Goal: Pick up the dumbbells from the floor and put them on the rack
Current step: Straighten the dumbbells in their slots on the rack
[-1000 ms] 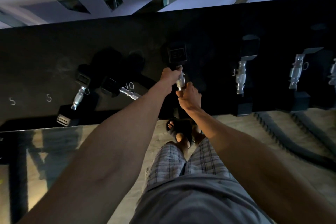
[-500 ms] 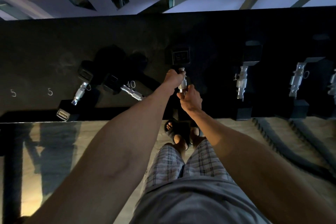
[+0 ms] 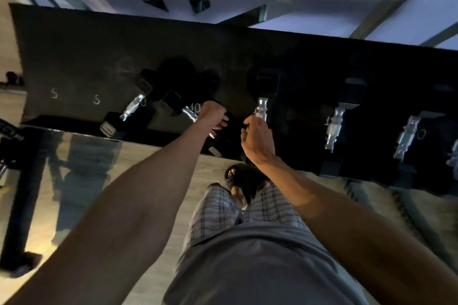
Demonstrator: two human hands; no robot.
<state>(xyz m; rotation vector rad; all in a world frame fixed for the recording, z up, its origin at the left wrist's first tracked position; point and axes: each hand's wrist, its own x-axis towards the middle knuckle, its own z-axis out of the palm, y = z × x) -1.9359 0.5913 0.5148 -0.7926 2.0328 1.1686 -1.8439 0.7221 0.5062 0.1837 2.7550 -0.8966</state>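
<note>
Right hand (image 3: 257, 141) fingers (image 3: 250, 123) now spread, off the chrome handle (image 3: 261, 109); left hand (image 3: 213, 115) has shifted to the neighbouring 10 dumbbell (image 3: 190, 112), fingers curled at it, grip unclear; centre dumbbell (image 3: 266, 82) rests released on the rack (image 3: 74, 57); that placement looks done.

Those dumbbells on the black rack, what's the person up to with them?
A person is tidying dumbbells onto a black rack. The left hand is closed around the chrome handle of the dumbbell by the "10" mark. The right hand is open, just below the handle of the middle dumbbell, which lies on the rack. More dumbbells sit further right.
</note>
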